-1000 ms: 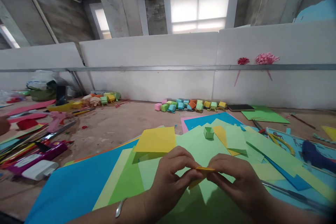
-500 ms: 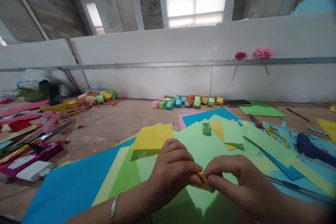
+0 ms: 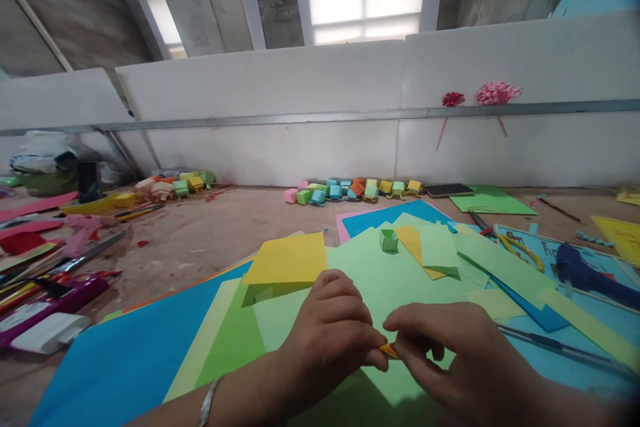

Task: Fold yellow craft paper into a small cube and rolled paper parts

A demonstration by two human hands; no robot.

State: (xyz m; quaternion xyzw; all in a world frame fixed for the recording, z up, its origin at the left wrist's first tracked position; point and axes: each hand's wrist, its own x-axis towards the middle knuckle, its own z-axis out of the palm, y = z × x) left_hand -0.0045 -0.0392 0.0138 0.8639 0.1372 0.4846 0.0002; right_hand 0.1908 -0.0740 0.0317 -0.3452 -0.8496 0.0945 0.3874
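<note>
My left hand (image 3: 327, 337) and my right hand (image 3: 453, 360) meet low in the middle, fingertips pinched together on a small folded yellow-orange paper piece (image 3: 389, 349); most of it is hidden between the fingers. A silver bangle (image 3: 206, 400) sits on my left wrist. Under the hands lie overlapping sheets of light green paper (image 3: 380, 273), a yellow sheet (image 3: 287, 259) and a large blue sheet (image 3: 130, 353). A small green folded paper cube (image 3: 388, 239) stands on the green sheets just beyond my hands.
A row of small coloured paper cubes (image 3: 353, 190) lines the white wall, with another cluster (image 3: 173, 185) at left. Pens, a purple case and a white object (image 3: 47, 332) crowd the left. A dark blue tool (image 3: 583, 270), scissors and a black phone (image 3: 450, 190) lie right.
My hands have drawn closer together and lower, folding the yellow piece smaller until little of it shows. The view has tilted slightly upward and left.
</note>
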